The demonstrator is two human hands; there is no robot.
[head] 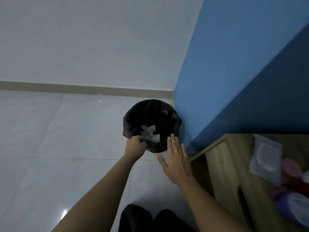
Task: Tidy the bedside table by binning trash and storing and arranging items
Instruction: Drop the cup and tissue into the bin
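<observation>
Binning step: left hand [136, 145] pinched on the bin liner's [128, 124] near rim, right hand [175, 163] spread flat and empty beside the bin [173, 119] (crumpled paper [148, 131] inside); next, probably back to the cluttered bedside table [234, 164].

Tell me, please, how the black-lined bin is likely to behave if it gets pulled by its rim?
The bin probably slides easily on the glossy floor tiles. It likely feels light, holding only crumpled paper. The left hand pinches thin liner, which may slip off.

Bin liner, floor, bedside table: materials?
Bin liner: thin black plastic film, likely; it crinkles and folds over the rim. Floor: glossy pale tile, likely ceramic; grout lines and glare spots show. Bedside table: light wood-grain board, perhaps laminate; matte and blurred.
</observation>
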